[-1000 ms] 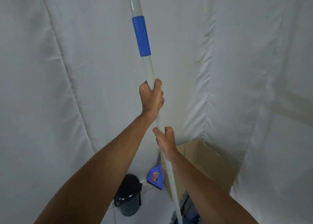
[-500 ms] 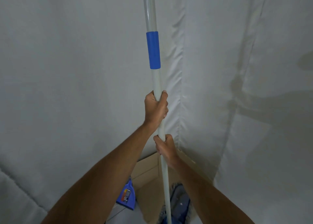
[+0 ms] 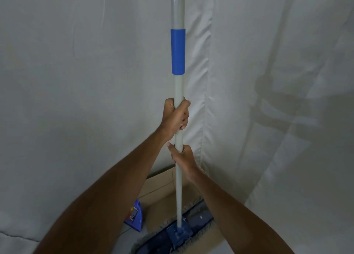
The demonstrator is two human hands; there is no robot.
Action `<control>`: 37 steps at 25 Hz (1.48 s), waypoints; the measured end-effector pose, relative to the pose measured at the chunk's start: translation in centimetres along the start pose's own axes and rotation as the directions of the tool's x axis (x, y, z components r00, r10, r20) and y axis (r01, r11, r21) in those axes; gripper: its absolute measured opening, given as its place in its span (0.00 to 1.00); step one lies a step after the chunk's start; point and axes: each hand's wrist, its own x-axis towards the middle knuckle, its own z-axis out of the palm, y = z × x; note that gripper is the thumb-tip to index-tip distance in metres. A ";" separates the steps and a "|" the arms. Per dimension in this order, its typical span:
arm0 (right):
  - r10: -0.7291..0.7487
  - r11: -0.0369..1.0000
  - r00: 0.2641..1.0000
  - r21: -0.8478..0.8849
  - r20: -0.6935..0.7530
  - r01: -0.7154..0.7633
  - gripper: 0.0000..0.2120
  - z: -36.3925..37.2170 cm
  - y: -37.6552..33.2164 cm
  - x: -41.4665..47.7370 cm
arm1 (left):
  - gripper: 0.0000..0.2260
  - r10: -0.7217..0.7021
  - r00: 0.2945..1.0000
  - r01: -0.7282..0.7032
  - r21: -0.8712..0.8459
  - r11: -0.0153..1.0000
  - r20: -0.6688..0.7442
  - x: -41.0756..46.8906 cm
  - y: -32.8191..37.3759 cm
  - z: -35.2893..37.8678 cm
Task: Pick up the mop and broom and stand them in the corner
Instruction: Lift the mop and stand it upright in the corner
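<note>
Closest in, both forearms reach up the middle, with the right hand (image 3: 183,157) clenched round the grey mop handle (image 3: 178,92) and the left hand (image 3: 175,117) gripping it just above, the two nearly touching. The mop stands pretty much upright, its blue sleeve (image 3: 178,51) above the hands and its flat blue head (image 3: 179,232) down on a cardboard box (image 3: 162,194). A small blue dustpan-looking thing (image 3: 135,216) sits left of the head, and behind it all white sheeting (image 3: 76,81) meets in a corner fold.

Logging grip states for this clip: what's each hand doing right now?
Left hand: closed around the mop handle, upper grip.
Right hand: closed around the same handle, just below.
</note>
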 end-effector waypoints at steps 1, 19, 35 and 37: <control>0.013 1.000 1.000 -0.001 -0.006 -0.013 0.16 -0.2 0.1 1.5 | 0.20 -0.020 1.000 0.020 -0.017 1.000 0.015 1.4 -0.7 -0.1; 0.295 0.938 0.946 -0.147 -0.133 -0.313 0.18 -0.6 10.0 28.0 | 0.16 -0.215 0.937 0.215 0.028 0.976 0.275 27.9 -18.8 -2.1; 0.348 0.913 0.869 -0.083 -0.352 -0.399 0.21 -5.1 29.0 40.3 | 0.11 -0.322 0.879 0.273 0.184 0.944 0.352 34.0 -39.3 2.9; 0.376 0.904 0.851 -0.058 -0.366 -0.424 0.21 -5.2 30.0 40.2 | 0.12 -0.342 0.885 0.284 0.218 0.934 0.314 33.3 -40.2 3.4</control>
